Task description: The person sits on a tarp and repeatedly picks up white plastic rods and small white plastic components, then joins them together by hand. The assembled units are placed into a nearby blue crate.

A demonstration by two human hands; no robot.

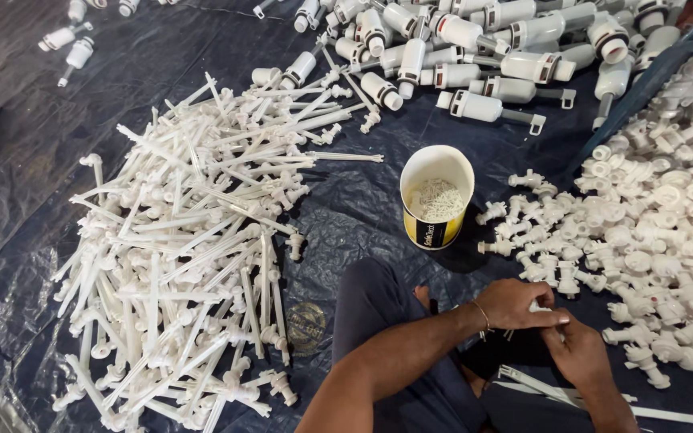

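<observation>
Hands meet low in the view: the left hand [515, 305] and the right hand [579, 353] have their fingers pinched together on a small white plastic fitting [541, 309], just beside the heap of white plastic valve caps [651, 232]. A long white plastic rod [571, 395] lies under the right wrist. Bare dark plastic sheet [346, 208] stays open between the pile of white plastic stems [194, 240] and the white-and-yellow paper cup [436, 196].

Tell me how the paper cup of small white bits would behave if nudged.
The cup is tall, narrow-based and only part filled, so it probably feels light and slides or tips easily. It stands on wrinkled plastic sheet, likely unsteady footing. Its mouth is open, so tipping would probably spill the bits.
</observation>
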